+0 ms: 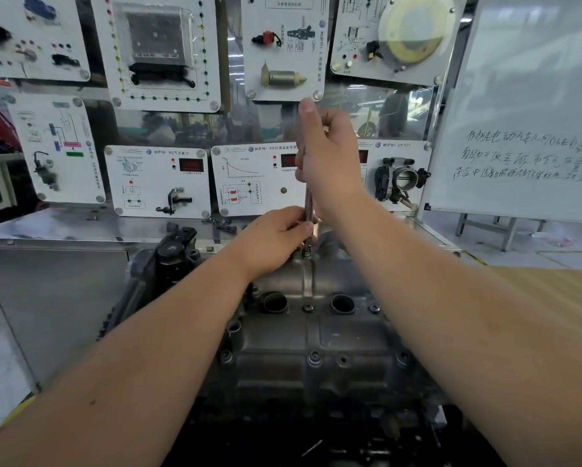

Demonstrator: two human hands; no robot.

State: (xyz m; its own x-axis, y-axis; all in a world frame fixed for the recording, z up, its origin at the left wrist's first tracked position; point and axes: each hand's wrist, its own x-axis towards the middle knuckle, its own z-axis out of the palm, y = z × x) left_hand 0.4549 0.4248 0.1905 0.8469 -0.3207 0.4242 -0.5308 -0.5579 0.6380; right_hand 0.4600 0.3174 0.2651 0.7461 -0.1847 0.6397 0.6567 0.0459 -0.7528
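Screwdriver (308, 210) stands on the bolt (308, 250) at the engine's (316, 332) 12 o'clock end, my right hand (330, 160) curled round its top and my left hand (276, 237) pinching the shaft; if I tilt it, the tip could slip off.

A handwritten whiteboard (518, 112) stands right of the sensor display panels (158, 180).

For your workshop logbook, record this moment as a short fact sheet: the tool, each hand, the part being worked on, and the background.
tool: long metal driver, upright, tip on a bolt at the far end of the engine cover
right hand: wrapped round the driver's top, thumb pointing up
left hand: pinches the shaft low down, near the tip
cover details: grey metal, two round holes, more bolts along it
background: display boards carrying car parts; whiteboard with handwriting at right
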